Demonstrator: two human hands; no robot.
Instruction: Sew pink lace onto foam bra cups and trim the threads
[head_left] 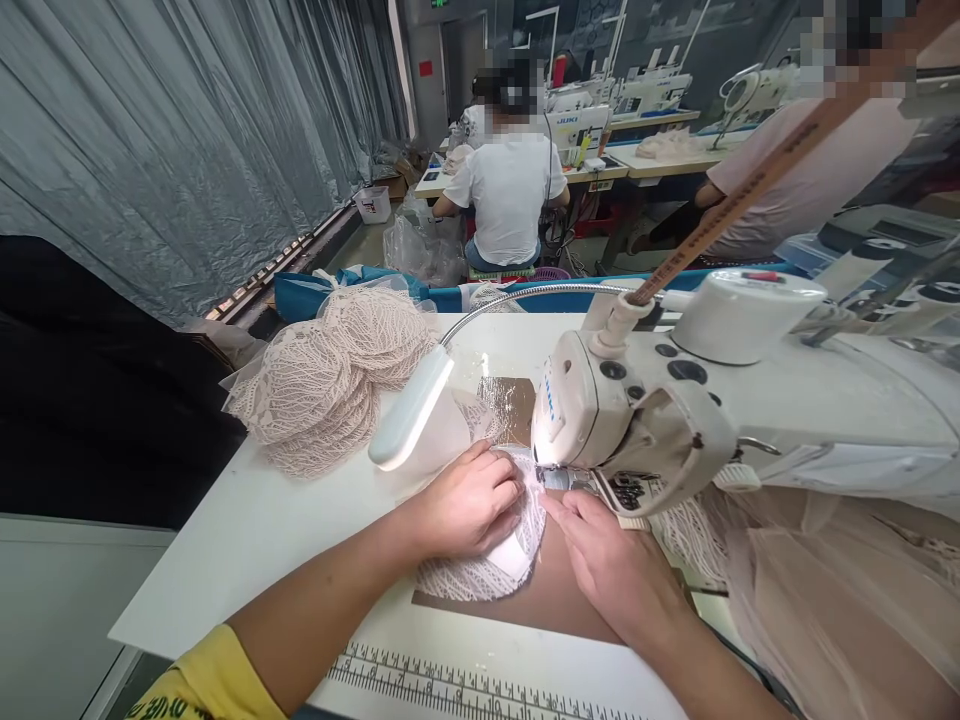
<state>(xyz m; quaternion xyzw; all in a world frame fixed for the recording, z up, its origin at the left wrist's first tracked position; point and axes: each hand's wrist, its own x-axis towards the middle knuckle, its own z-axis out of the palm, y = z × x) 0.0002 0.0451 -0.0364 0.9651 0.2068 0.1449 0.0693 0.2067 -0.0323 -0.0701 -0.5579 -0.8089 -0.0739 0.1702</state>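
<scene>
Left hand [474, 500] curled over lace piece [480, 582], right hand [604, 550] reaching its edge, cannot tell if either pinches, sewing machine [574, 405] lettered JUKI, numbered ruler [450, 690]

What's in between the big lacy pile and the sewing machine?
A lamp on a bendy metal neck, then some lace and a shiny brown patch: the head view shows them between the lacy pile and the sewing machine.

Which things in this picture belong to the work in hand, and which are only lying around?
Seemingly in use:
lace piece, under the left hand, right hand at its edge
sewing machine
lamp
probably the lace stacks

Seemingly lying around:
plastic bags
white bin
</scene>
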